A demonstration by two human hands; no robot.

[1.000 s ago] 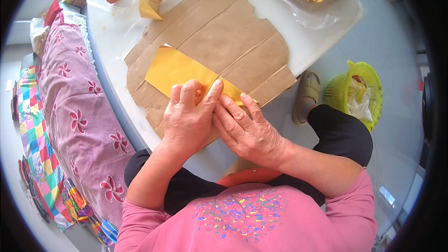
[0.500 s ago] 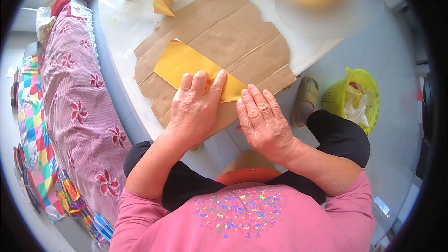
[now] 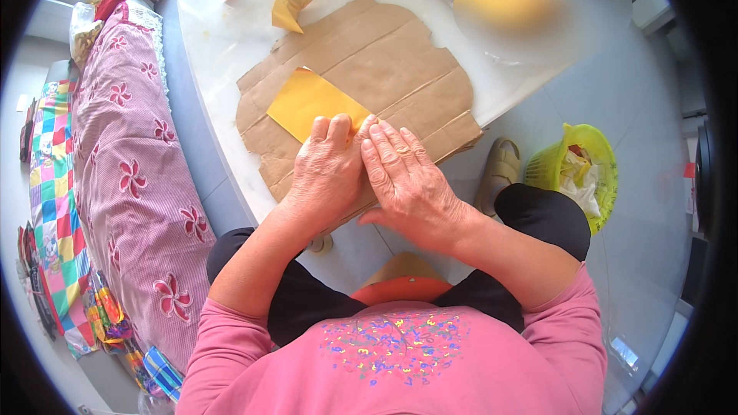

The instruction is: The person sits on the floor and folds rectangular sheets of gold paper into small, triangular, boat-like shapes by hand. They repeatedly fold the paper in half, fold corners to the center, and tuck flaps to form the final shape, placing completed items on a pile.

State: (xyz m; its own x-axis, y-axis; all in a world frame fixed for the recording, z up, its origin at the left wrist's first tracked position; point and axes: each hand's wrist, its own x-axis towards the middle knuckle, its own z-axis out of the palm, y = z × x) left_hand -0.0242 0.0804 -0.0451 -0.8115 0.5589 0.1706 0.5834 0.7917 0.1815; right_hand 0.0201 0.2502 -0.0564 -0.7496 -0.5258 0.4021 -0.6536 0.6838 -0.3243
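Head view: the left hand [image 3: 327, 173] curls its fingers onto the yellow paper [image 3: 307, 104], though whether it pinches I cannot tell; the right hand [image 3: 415, 192] lies close beside it, fingers extended near together, thumb apart; the paper rests on brown cardboard [image 3: 400, 54], toward its near edge; white tabletop [image 3: 215, 54] borders the cardboard's left; folded gold pieces [image 3: 292, 11] sit past its far-left edge.
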